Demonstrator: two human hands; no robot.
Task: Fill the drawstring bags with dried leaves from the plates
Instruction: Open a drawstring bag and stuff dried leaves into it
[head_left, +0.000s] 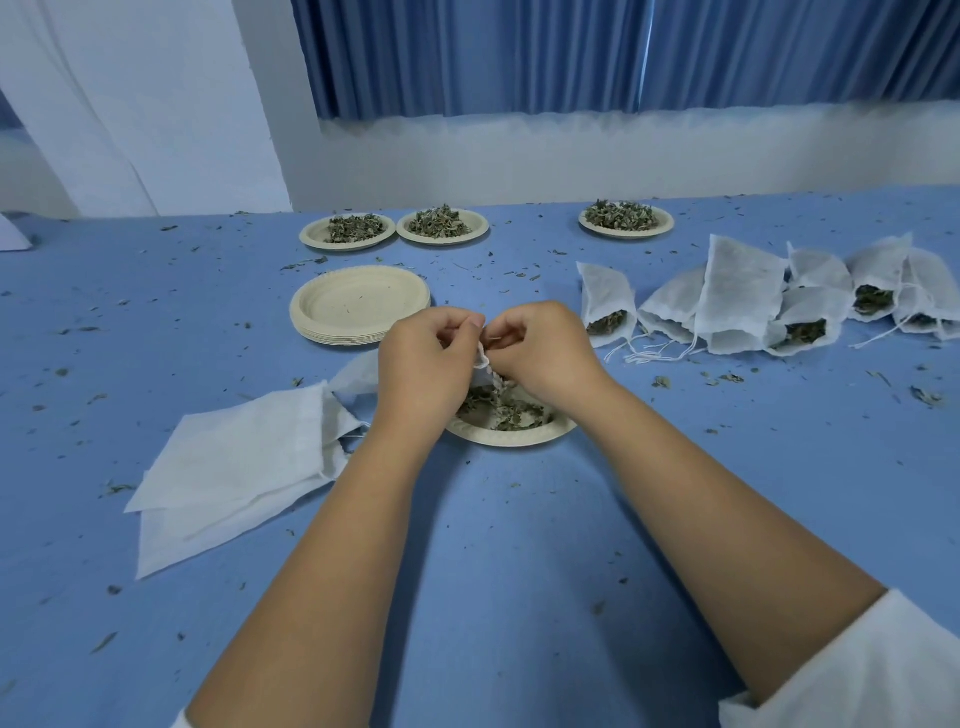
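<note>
Two hands meet over the near plate (511, 437) of dried leaves (506, 413): the left hand (423, 358) and the right hand (540, 348) each pinch the puckered mouth of a white drawstring bag (483, 360). Their knuckles hide most of it; the cloth showing left of the left hand is probably its body. Empty bags (234, 467) lie flat to the left, and filled bags (737, 301) lie well to the right, partly overlapping.
</note>
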